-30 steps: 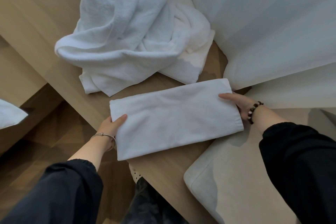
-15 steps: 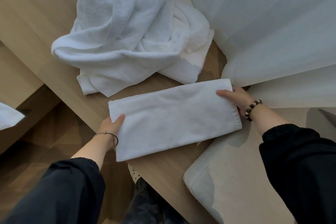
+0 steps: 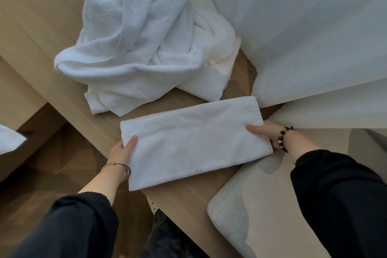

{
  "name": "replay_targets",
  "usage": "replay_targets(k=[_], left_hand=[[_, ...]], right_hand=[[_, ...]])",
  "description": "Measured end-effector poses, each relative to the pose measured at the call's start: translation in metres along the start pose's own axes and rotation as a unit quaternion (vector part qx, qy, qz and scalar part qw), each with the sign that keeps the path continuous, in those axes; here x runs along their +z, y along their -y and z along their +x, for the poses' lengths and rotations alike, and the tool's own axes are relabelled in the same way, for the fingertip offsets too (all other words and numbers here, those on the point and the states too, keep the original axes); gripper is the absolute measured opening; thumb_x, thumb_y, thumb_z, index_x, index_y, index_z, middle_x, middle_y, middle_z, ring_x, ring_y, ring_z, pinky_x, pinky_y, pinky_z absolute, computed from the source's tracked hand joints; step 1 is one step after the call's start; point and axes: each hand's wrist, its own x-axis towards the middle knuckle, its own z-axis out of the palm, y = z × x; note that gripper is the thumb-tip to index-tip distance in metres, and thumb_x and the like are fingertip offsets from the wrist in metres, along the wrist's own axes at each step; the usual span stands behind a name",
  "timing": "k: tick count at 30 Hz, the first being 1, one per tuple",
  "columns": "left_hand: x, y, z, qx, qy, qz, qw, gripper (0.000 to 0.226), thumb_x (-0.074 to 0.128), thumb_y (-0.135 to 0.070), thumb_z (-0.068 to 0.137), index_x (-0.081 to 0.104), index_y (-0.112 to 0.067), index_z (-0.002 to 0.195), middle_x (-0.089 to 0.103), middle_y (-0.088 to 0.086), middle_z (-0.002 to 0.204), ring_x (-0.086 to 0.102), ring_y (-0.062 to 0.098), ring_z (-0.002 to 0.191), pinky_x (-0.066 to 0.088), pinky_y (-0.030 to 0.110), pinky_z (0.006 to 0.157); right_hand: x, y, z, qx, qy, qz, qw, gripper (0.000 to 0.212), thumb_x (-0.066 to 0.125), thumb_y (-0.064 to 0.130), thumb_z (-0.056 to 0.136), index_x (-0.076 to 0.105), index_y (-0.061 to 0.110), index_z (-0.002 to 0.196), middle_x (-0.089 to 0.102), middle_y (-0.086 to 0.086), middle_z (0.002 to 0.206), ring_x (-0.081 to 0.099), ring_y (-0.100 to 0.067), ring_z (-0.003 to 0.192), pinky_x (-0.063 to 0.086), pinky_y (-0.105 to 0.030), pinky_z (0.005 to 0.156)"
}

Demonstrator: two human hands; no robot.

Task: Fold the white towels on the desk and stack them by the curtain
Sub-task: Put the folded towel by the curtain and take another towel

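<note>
While the left hand (image 3: 122,152) and right hand (image 3: 265,132) each pinch a short end of the folded towel (image 3: 194,142) lying mid-frame on the worktop (image 3: 37,33), the fold appears complete; next, carry it toward the curtain (image 3: 310,33) at upper right, leaving the unfolded towels (image 3: 142,48) above.

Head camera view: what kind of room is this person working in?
Probably a hotel room or bedroom. A wooden desk holds a folded towel and a heap of white towels, with a sheer white curtain alongside and a cushioned seat nearby.
</note>
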Motion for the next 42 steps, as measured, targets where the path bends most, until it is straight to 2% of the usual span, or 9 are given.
replay_targets(k=[6,10,14,21,27,33,37,40,42], left_hand=[[0.005,-0.002,0.007,0.123,-0.084,0.196,0.969,0.039,0.049,-0.034,0.097,0.056,-0.004,0.121,0.059,0.015,0.111,0.051,0.026,0.089,0.038,0.034,0.08],[-0.01,0.006,0.011,0.132,-0.118,0.215,0.96,0.038,0.049,-0.034,0.097,0.056,-0.007,0.122,0.06,0.014,0.115,0.048,0.024,0.091,0.036,0.033,0.081],[-0.021,0.011,0.01,0.146,-0.123,0.203,0.96,0.037,0.048,-0.033,0.097,0.054,-0.009,0.125,0.057,0.009,0.11,0.048,0.023,0.092,0.037,0.034,0.081],[-0.022,0.007,0.007,0.162,-0.099,0.182,0.965,0.034,0.048,-0.031,0.098,0.052,-0.011,0.125,0.056,0.005,0.108,0.05,0.022,0.092,0.038,0.033,0.081],[-0.021,0.0,0.012,0.154,-0.089,0.205,0.962,0.036,0.048,-0.029,0.098,0.05,-0.009,0.129,0.057,0.011,0.12,0.052,0.027,0.106,0.036,0.031,0.084],[-0.019,0.001,0.01,0.207,-0.109,0.235,0.943,0.029,0.042,-0.031,0.1,0.052,-0.011,0.118,0.06,0.01,0.11,0.049,0.019,0.09,0.037,0.03,0.08],[-0.02,0.0,0.013,0.215,-0.104,0.266,0.934,0.03,0.044,-0.03,0.099,0.051,-0.009,0.12,0.061,0.011,0.111,0.052,0.022,0.091,0.036,0.03,0.079],[-0.016,-0.005,0.015,0.227,-0.113,0.29,0.923,0.032,0.048,-0.028,0.098,0.052,-0.006,0.12,0.057,0.015,0.115,0.054,0.031,0.103,0.036,0.03,0.08],[-0.011,-0.012,0.015,0.235,-0.123,0.292,0.919,0.038,0.052,-0.026,0.096,0.047,-0.007,0.129,0.051,0.017,0.121,0.05,0.033,0.11,0.037,0.034,0.084]], right_hand=[[0.028,0.004,0.014,0.04,-0.143,-0.219,0.964,0.053,0.06,0.036,0.091,0.049,0.005,0.132,0.054,-0.013,0.132,0.051,-0.031,0.119,0.04,-0.031,0.093],[0.053,0.001,0.011,0.045,-0.153,-0.239,0.958,0.046,0.059,0.032,0.092,0.052,0.001,0.126,0.057,-0.015,0.127,0.053,-0.03,0.113,0.041,-0.029,0.086],[0.064,-0.01,0.004,0.003,-0.182,-0.177,0.967,0.014,0.062,0.02,0.089,0.058,0.009,0.096,0.063,-0.014,0.114,0.053,-0.024,0.089,0.04,-0.029,0.076],[0.061,-0.015,-0.004,-0.004,-0.172,-0.145,0.974,0.028,0.062,0.017,0.09,0.059,0.009,0.117,0.06,-0.01,0.117,0.052,-0.023,0.094,0.037,-0.031,0.082],[0.069,-0.011,0.003,0.033,-0.176,-0.247,0.952,0.016,0.054,0.017,0.094,0.06,0.003,0.099,0.063,-0.016,0.108,0.057,-0.032,0.099,0.042,-0.033,0.079],[0.075,-0.004,0.009,0.088,-0.195,-0.289,0.933,0.026,0.048,0.016,0.096,0.045,0.011,0.07,0.049,-0.007,0.073,0.058,-0.028,0.088,0.048,-0.032,0.078],[0.079,-0.005,0.012,0.104,-0.225,-0.254,0.935,0.024,0.044,0.015,0.095,0.051,0.007,0.075,0.054,-0.009,0.078,0.051,-0.023,0.069,0.038,-0.026,0.054],[0.091,-0.005,0.014,0.088,-0.273,-0.247,0.926,0.017,0.042,0.015,0.097,0.055,0.004,0.092,0.055,-0.012,0.085,0.056,-0.03,0.088,0.042,-0.029,0.069],[0.101,-0.005,0.013,0.073,-0.357,-0.242,0.899,0.038,0.055,0.016,0.089,0.046,0.003,0.123,0.052,-0.017,0.116,0.05,-0.035,0.112,0.043,-0.04,0.09]])
